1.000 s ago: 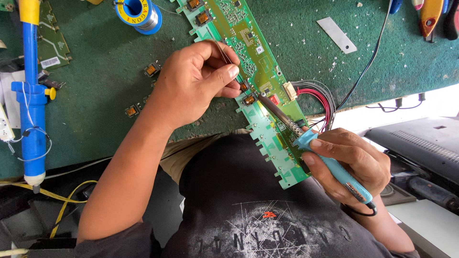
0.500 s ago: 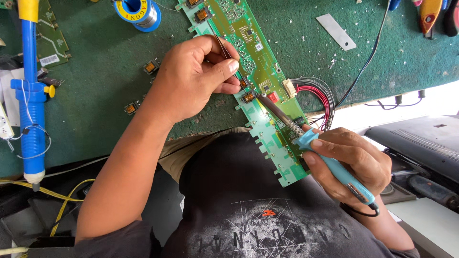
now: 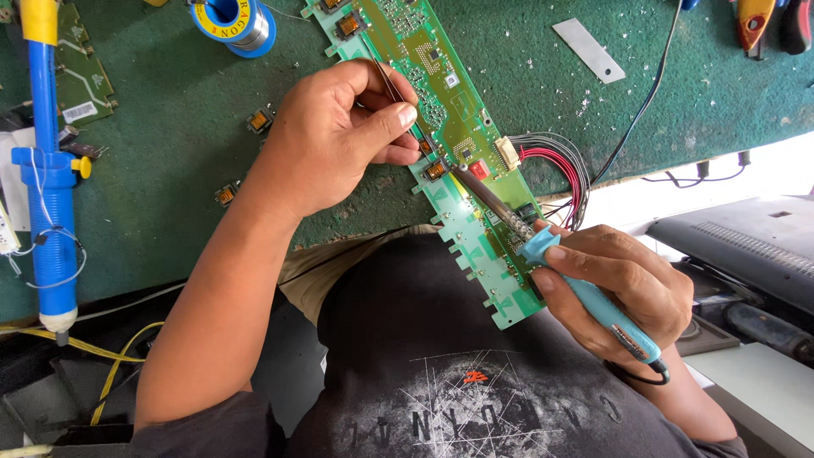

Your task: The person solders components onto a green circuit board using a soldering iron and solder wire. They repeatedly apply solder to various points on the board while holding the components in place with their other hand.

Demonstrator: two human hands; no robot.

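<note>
Nearest the camera, the right hand point(image 3: 615, 288) is closed around the blue handle of a soldering iron point(image 3: 585, 297), whose dark metal tip slants up and left to a small component beside a red part on the long green circuit board point(image 3: 449, 127). The board lies diagonally across the green mat point(image 3: 170, 170), its near end overhanging the bench edge above the person's dark shirt; its far end is cut off by the top of the frame. Just beyond the iron's tip, the left hand point(image 3: 339, 136) is pinched shut on thin metal tweezers point(image 3: 392, 85), thumb and forefinger pressed together, the tweezer points hidden behind the fingers near the same component. A bundle of red and black wires point(image 3: 560, 165) loops from a white connector on the board's right edge. Farther left stands a blue desoldering pump point(image 3: 51, 187); 2 small loose coil parts lie near the forearm. At the far edge sits a blue solder spool point(image 3: 233, 21), partly cropped.
</note>
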